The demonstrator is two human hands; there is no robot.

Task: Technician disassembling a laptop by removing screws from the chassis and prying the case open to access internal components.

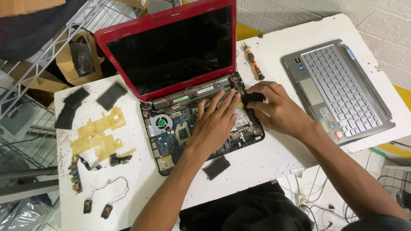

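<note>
A red laptop (128,38) lies opened up on the white table (274,158), its blue circuit board and fan (161,123) bare. My left hand (214,122) rests flat on the board, fingers spread toward the hinge. My right hand (276,107) is curled at the board's right edge, pinching a small black part (252,97) beside the hinge. What lies under both palms is hidden.
The removed grey keyboard cover (338,90) lies at the right. An orange-handled screwdriver (254,63) sits behind my right hand. Black foam pads (112,95), a yellow film sheet (99,134), a small board (75,176) and two wired speakers (97,208) lie at the left. A wire shelf (38,64) stands beyond.
</note>
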